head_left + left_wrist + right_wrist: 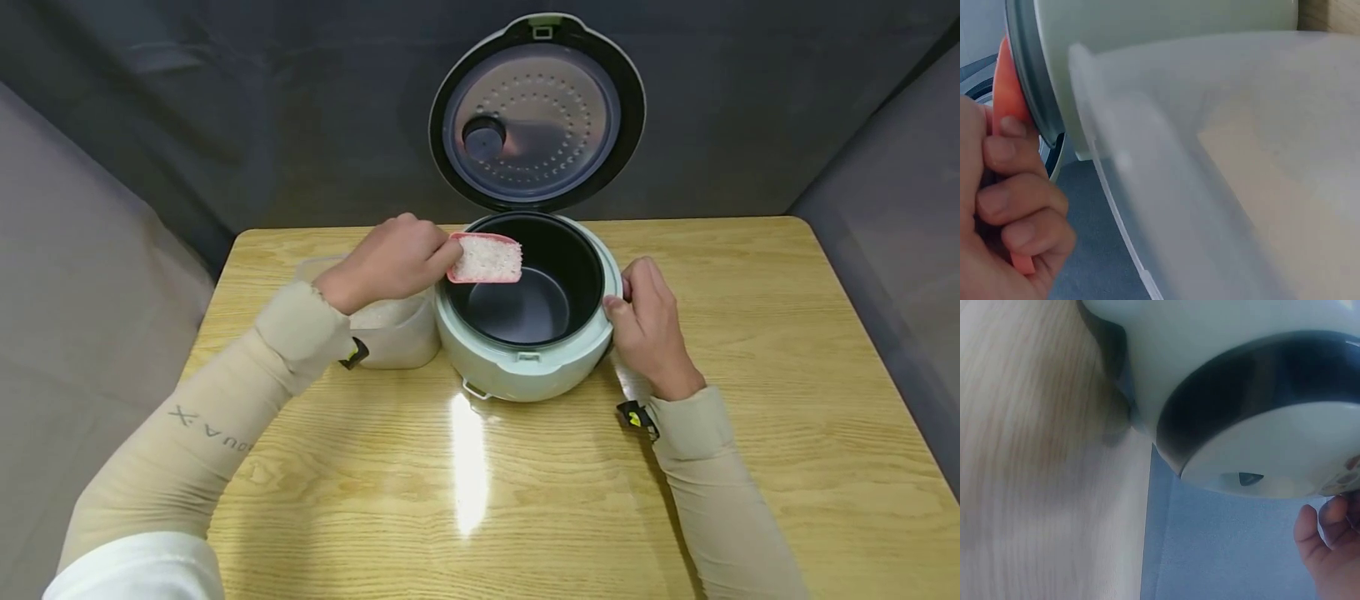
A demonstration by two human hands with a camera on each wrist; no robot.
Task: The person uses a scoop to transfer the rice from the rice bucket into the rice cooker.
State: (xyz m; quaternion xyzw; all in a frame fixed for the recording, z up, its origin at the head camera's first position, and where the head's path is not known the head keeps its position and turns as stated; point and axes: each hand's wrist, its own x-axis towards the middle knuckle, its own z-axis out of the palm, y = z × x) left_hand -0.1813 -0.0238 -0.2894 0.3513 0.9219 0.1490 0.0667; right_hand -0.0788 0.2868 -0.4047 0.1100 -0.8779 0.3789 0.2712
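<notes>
Dark cloth (pixel 337 125) hangs behind the wooden worktop (pixel 360 517), which carries a rice cooker (pixel 525 382). The grip of the right hand (pixel 651 329) holds its side; that of the left hand (pixel 396 260) holds a pink scoop (pixel 1008 87) above the pot (pixel 581 279), long axis sideways, rice-filled end pointing right.

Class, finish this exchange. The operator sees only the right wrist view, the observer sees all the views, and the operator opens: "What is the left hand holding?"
Observer: The left hand grips a pink scoop.

Operator: Is there anything in it?

Observer: Yes, white rice grains, plain in the head view.

Operator: And the lid of the rice cooker, open or closed?

Observer: Open; the head view shows it raised behind the dark inner pot.
</notes>
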